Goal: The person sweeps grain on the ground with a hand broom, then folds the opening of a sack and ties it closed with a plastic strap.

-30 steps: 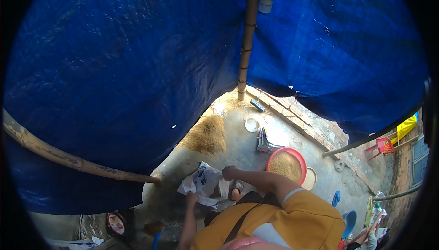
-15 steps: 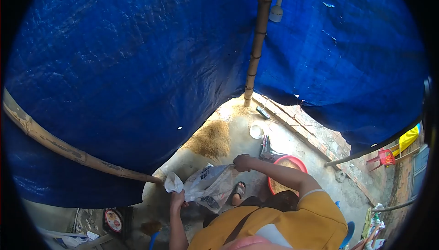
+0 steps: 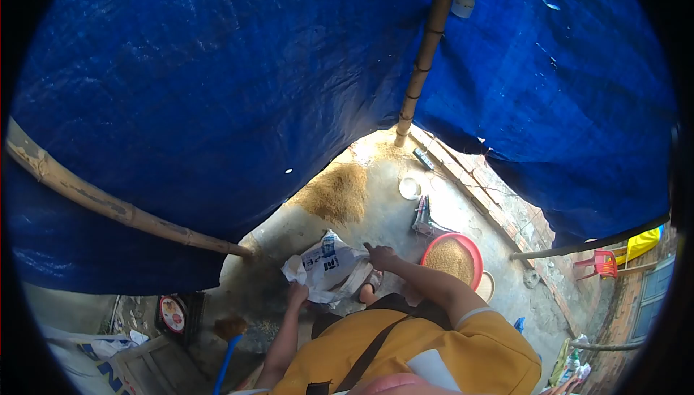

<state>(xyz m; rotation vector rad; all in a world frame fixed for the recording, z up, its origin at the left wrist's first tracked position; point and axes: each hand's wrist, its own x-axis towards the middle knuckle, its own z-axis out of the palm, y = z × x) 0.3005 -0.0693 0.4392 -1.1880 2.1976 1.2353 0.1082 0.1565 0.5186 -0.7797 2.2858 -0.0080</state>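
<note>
A white woven sack [image 3: 334, 268] with dark printed lettering hangs between my two hands, in front of my body. My left hand [image 3: 298, 295] is closed on the sack's near left edge. On the other side, my right hand [image 3: 380, 257] grips its right edge, with the fingers partly hidden. The sack looks slack and flattened, and I cannot see into it. Just to the right of my right hand stands a red basin [image 3: 478, 256] holding tan grain [image 3: 447, 259]. My sandalled foot [image 3: 369, 292] shows behind the sack.
A brown heap of grain or husks [image 3: 336, 192] lies on the concrete floor ahead. Beyond the basin are a white bowl [image 3: 409, 188] and a wooden plank [image 3: 463, 185]. Blue tarpaulin [image 3: 217, 91] and bamboo poles [image 3: 426, 55] hang close overhead. A blue-handled tool [image 3: 227, 362] lies at left.
The sack has spread out between my hands, its printed side now facing up more. My left hand has moved up and right. The view has shifted, showing more of the basin.
</note>
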